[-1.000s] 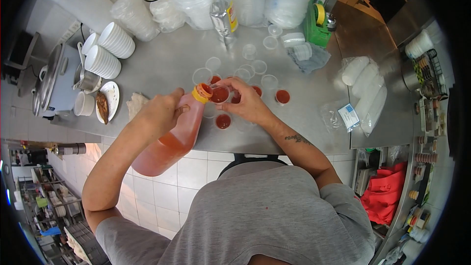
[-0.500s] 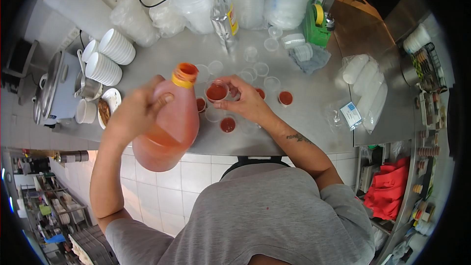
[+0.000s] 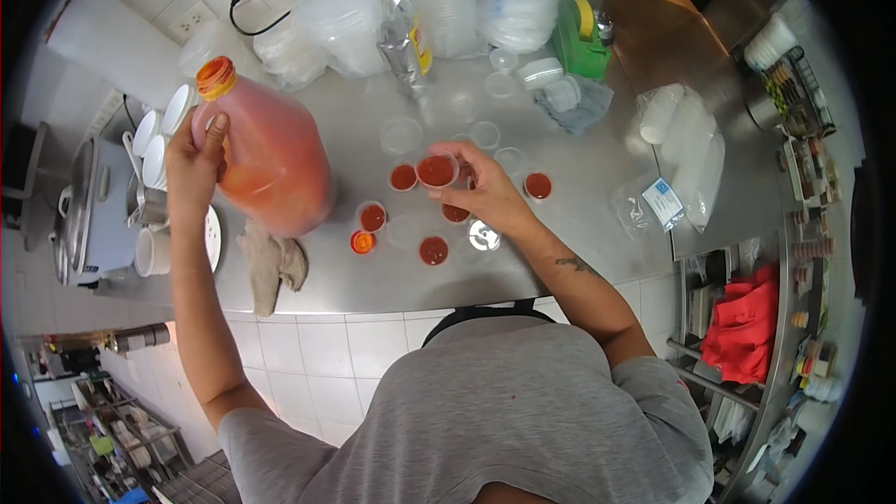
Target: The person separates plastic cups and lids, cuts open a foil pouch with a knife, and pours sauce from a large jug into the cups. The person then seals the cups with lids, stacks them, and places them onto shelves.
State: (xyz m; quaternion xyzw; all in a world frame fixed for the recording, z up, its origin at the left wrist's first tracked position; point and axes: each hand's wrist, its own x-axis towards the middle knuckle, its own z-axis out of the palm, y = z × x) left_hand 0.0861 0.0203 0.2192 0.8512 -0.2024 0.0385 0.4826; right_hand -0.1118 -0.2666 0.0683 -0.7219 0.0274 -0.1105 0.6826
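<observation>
My left hand (image 3: 201,154) is closed round the handle of a big translucent jug (image 3: 280,154) of red sauce. The jug is uncapped and leans a little to the left. Between the thumb and fingers of my right hand (image 3: 481,187) is a small clear cup of red sauce (image 3: 437,169). Around it on the steel counter stand several filled sauce cups (image 3: 433,250), one partly hidden under my right hand. An orange bottle cap (image 3: 362,242) lies beside a filled cup. Clear lids or empty cups (image 3: 401,135) lie behind, too see-through to tell apart.
A crumpled cloth (image 3: 271,266) lies near the counter's front edge. Stacked white cups (image 3: 154,159) and a grey cooker (image 3: 98,205) are at left. Along the back are bagged containers (image 3: 341,28), a silver pouch (image 3: 401,37) and a green tape dispenser (image 3: 581,37). Bagged foam cups (image 3: 686,145) lie right.
The jug has moved left and back, away from the cups, and stands more upright. My right hand has shifted slightly right with its cup. The cloth and orange cap have come into view.
</observation>
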